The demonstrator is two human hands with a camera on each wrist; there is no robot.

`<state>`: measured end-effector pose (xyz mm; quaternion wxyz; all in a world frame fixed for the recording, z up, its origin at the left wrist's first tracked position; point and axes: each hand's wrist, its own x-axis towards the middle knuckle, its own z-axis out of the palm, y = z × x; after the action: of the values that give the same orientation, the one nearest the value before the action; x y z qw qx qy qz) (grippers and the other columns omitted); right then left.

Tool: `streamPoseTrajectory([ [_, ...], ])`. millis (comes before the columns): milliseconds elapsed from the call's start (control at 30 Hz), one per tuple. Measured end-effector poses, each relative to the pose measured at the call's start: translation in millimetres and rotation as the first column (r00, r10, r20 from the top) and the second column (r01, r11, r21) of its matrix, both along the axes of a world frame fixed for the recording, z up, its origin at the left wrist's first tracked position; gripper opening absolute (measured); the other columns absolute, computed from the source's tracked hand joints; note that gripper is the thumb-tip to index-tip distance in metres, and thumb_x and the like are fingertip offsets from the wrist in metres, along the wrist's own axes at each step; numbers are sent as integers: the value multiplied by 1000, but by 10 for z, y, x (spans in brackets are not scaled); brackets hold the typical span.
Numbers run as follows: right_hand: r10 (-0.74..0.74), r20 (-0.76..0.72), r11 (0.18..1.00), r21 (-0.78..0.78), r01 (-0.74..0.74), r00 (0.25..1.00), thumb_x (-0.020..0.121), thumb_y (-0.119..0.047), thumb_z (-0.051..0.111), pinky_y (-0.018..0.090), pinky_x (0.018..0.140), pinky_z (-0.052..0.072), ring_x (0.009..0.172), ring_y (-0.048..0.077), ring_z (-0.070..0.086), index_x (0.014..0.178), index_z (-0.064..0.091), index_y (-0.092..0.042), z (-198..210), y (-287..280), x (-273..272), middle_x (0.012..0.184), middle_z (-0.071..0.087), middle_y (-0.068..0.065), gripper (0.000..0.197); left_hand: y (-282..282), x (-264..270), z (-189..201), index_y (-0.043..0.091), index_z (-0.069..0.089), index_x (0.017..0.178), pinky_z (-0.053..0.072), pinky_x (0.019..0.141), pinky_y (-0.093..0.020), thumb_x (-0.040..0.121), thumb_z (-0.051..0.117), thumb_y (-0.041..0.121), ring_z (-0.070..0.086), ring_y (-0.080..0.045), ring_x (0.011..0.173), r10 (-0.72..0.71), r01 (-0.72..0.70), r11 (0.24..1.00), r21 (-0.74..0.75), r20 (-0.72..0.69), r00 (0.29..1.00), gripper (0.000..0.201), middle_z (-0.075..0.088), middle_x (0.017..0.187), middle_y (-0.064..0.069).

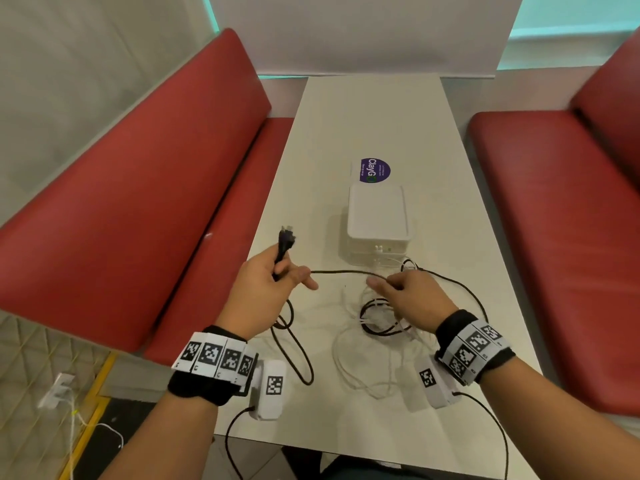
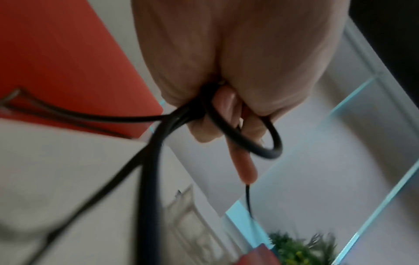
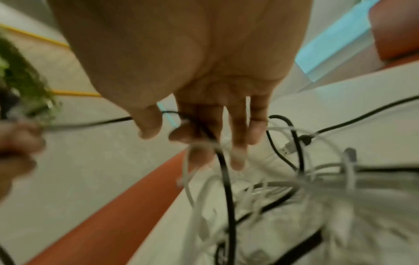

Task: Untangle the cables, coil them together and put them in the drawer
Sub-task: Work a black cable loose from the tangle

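My left hand [image 1: 277, 278] grips the plug end of a black cable [image 1: 341, 271], with the plug [image 1: 286, 234] sticking up past the fingers. In the left wrist view the black cable [image 2: 244, 141] loops round my curled fingers [image 2: 243, 161]. The cable runs taut to my right hand [image 1: 391, 285], which pinches it above a tangle of black and white cables [image 1: 377, 320] on the table. In the right wrist view my right hand [image 3: 181, 136] has the black cable [image 3: 226, 179] passing between its fingers. A white drawer box [image 1: 378, 220] stands behind the tangle, its drawers closed.
The white table [image 1: 363, 112] runs between two red benches, one on the left [image 1: 121, 185] and one on the right [image 1: 561, 220]. A purple sticker [image 1: 374, 170] lies behind the box. Loose white cable loops [image 1: 349, 368] spread toward the near edge.
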<state>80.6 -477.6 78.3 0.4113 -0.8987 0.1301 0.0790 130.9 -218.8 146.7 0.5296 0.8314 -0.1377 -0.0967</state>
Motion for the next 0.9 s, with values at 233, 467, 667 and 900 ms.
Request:
streamPoseTrajectory([
  [233,-83,287,917,398,-41,954,78,-32,75,31,77,42,78,17,50,65,52,-12,83,55,-36,88,45,6,32,216,169,-367,22,56,89,33,48,-11,98,60,17,59,10,55,-46,62,843,534,-43,998,11,76,80,1],
  [467,-6,465,985,-148,85,885,91,-22,72,26,96,32,108,19,39,85,73,-20,53,174,-95,117,40,4,7,166,162,-517,12,54,108,53,74,-34,95,63,26,69,-24,91,-25,49,745,665,-45,999,22,70,102,-6],
  [667,-82,357,996,56,66,931,97,-20,64,22,70,50,72,9,62,84,71,-17,224,206,-37,82,69,0,15,54,119,-496,9,49,112,51,88,-38,87,74,26,59,-25,109,-91,31,763,646,59,994,38,50,115,-3],
  [900,207,163,964,133,-229,965,101,-30,60,18,48,39,44,8,42,91,69,-29,218,460,-104,51,48,-7,14,-293,-83,-307,19,44,113,55,88,-43,100,55,25,64,-15,106,-359,274,829,487,87,929,18,64,113,1],
])
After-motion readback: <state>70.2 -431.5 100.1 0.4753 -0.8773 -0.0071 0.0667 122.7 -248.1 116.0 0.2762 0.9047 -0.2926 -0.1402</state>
